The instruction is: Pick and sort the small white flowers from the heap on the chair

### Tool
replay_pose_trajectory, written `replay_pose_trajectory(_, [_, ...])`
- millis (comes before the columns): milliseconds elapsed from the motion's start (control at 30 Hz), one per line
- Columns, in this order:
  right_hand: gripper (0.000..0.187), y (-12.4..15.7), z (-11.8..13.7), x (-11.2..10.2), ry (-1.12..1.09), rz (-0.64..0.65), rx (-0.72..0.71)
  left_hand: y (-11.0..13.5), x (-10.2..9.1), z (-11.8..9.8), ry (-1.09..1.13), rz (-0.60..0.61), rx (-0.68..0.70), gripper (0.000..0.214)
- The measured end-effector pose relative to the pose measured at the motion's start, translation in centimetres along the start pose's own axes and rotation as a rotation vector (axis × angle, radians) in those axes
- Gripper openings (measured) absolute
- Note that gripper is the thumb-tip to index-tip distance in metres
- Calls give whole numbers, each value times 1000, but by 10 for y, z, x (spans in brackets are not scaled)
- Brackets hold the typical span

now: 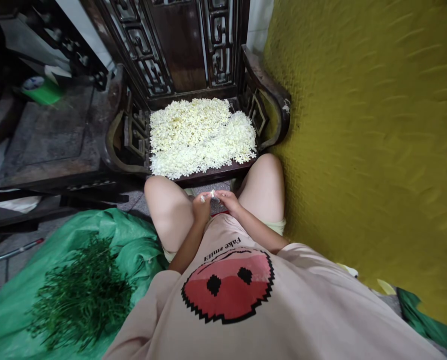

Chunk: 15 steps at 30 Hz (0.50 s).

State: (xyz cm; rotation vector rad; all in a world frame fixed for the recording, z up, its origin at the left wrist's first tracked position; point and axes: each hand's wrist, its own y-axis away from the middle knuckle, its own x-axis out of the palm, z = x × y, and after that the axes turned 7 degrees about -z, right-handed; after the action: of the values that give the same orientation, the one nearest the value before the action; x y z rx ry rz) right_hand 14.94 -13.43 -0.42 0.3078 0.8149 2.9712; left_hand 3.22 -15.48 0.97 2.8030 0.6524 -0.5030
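Between my knees, my left hand and my right hand meet with fingers pinched. A small white flower sits at their fingertips, where both hands seem to grip it. Another white blossom shows against the fingers of my left hand. Just beyond my knees, a broad layer of loose white and cream flowers covers the seat of a dark carved wooden chair. Whatever lies under my curled fingers is hidden.
At the left stands a dark wooden side table with a green roll on it. Green stems lie heaped on a green plastic sheet at lower left. A textured yellow surface rises close on the right.
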Motion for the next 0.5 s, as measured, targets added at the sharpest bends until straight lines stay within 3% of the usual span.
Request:
replay_pose_trajectory(100, [38,-2,-2,-1,-23,10,18,0,1,-2,15,-13,-52,20])
replay_pose_trajectory(333, [37,-1,-1,-1,-73,68,31,1,0,-3,66,-11,3,19])
replay_pose_trajectory(500, [39,0,2,0,-111,101,67,-2,0,2,201,30,-94,26])
